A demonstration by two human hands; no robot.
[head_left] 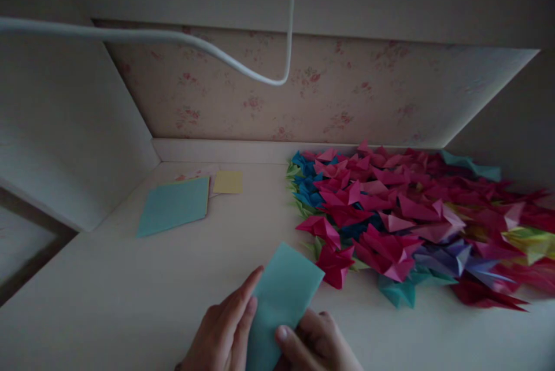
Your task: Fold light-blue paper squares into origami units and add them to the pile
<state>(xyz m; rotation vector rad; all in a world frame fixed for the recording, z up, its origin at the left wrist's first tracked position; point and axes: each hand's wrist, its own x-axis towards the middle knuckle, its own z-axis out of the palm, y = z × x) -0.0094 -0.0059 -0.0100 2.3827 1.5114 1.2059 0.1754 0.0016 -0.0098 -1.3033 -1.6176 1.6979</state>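
Folded light-teal origami paper (284,287) slants near-left to far-right between hands; left hand (221,330) along left edge, grip unclear; right hand (323,339) pinches right edge, thumb on top.

I am holding a pale turquoise paper (284,290) (a flat, narrow rectangle), its far end leaning to the right.
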